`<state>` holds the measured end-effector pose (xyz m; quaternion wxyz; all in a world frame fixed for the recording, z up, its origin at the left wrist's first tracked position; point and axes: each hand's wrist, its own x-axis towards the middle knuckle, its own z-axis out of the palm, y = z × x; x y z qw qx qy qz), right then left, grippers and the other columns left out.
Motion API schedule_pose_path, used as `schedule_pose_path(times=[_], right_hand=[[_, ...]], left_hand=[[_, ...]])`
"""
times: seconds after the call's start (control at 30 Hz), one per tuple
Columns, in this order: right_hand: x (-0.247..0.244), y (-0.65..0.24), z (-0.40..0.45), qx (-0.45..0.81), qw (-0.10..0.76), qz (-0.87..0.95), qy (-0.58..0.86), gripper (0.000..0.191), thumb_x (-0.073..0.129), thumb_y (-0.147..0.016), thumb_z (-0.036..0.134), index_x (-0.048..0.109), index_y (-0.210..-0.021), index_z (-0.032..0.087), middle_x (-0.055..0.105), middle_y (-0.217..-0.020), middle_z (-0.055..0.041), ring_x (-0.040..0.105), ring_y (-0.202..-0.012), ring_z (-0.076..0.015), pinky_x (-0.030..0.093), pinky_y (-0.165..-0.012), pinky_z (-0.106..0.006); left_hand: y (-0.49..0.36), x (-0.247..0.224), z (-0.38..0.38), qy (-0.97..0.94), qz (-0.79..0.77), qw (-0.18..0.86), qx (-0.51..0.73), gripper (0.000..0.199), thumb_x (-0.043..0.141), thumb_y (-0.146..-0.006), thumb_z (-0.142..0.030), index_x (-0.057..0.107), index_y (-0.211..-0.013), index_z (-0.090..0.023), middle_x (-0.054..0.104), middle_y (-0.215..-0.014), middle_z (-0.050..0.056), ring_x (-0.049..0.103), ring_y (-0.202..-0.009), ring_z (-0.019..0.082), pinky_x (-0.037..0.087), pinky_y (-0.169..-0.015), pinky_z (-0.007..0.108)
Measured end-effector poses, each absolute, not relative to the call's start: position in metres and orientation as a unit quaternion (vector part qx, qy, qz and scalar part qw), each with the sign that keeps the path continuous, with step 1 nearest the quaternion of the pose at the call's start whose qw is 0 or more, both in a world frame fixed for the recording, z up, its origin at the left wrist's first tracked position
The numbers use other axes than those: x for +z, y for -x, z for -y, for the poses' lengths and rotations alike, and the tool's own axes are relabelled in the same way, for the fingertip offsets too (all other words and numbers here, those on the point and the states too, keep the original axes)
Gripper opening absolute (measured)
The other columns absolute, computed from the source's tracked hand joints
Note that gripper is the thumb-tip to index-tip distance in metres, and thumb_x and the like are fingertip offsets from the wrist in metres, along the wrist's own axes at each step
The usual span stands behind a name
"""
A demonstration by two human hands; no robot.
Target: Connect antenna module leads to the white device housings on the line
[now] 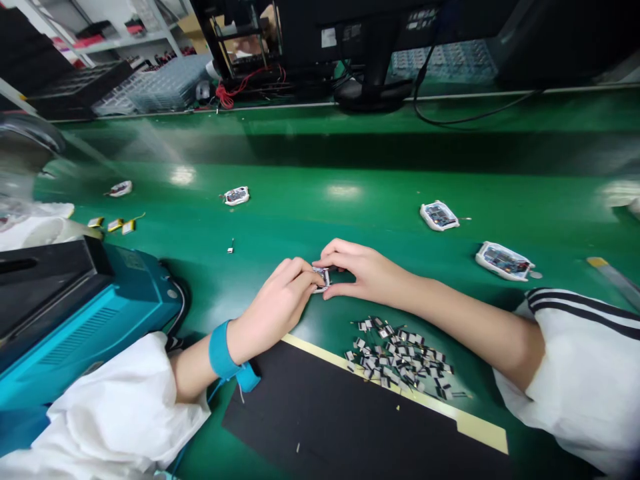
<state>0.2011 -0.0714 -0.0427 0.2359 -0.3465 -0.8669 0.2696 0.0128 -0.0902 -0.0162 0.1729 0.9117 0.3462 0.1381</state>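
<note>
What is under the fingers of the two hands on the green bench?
A small rectangular component, pinched by the left hand and right hand. Its pale edge shows; the hands cover the rest.

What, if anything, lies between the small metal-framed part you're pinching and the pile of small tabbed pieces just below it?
Nothing visible stands in the way. Only bare green bench mat separates the small metal-framed part, held between your left hand and right hand, from the pile of small tabbed pieces.

The green tabletop carries a black mat, small parts in a heap, and white-edged boards.
</note>
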Motion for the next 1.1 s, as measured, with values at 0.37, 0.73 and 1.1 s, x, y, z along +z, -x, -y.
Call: schedule_pose_path(times=[0.37,0.73,1.1], right_hand=[[-0.041,-0.199,0.073,0.255,0.219,0.872,0.356,0.043,0.055,-0.073,0.043,0.054,-0.105,0.014,0.052,-0.097,-0.0069,0.051,-0.09,-0.0161,0.043,-0.078,-0.029],[-0.043,-0.2,0.072,0.243,0.224,0.875,0.354,0.04,0.055,-0.073,0.041,0.055,-0.102,0.013,0.052,-0.097,-0.0075,0.051,-0.088,-0.0167,0.043,-0.075,-0.029],[-0.042,-0.202,0.074,0.22,0.215,0.881,0.36,0.038,0.056,-0.073,0.04,0.054,-0.1,0.013,0.051,-0.096,-0.0069,0.05,-0.085,-0.0166,0.042,-0.07,-0.029]], left_hand=[[-0.005,-0.022,0.091,-0.93,-0.298,0.031,0.212,0.015,0.047,-0.081,-0.012,0.059,-0.089,-0.012,0.061,-0.086,0.006,0.056,-0.075,0.014,0.05,-0.066,0.026],[-0.008,-0.02,0.093,-0.93,-0.31,-0.019,0.196,0.015,0.049,-0.08,-0.014,0.061,-0.088,-0.014,0.062,-0.082,0.006,0.058,-0.072,0.014,0.051,-0.063,0.025],[-0.01,-0.014,0.092,-0.932,-0.331,-0.01,0.145,0.02,0.043,-0.083,-0.018,0.061,-0.091,-0.017,0.061,-0.084,0.004,0.058,-0.075,0.014,0.05,-0.064,0.025]])
